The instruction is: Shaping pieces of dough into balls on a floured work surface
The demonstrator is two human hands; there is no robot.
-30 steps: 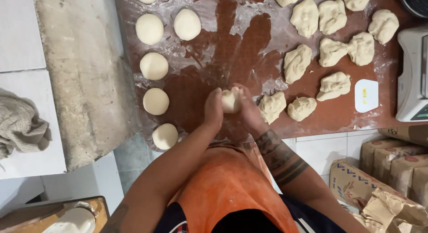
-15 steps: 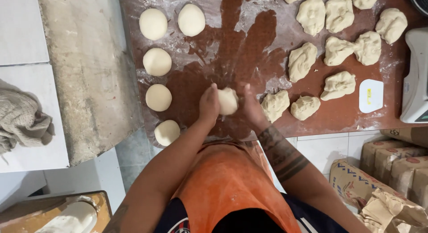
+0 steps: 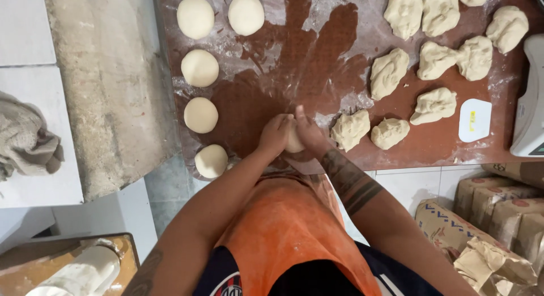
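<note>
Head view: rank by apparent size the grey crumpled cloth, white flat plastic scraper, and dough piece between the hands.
1. Grey crumpled cloth, partly cut off at the frame edge.
2. White flat plastic scraper.
3. Dough piece, mostly hidden between left hand and right hand; true size unsure.

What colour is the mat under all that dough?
The mat is reddish brown, dusted with white flour in patches. The head view shows it best.

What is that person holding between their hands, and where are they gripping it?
A small piece of dough, cupped between the left hand and the right hand. The palms press its two sides just above the floured brown mat.
</note>
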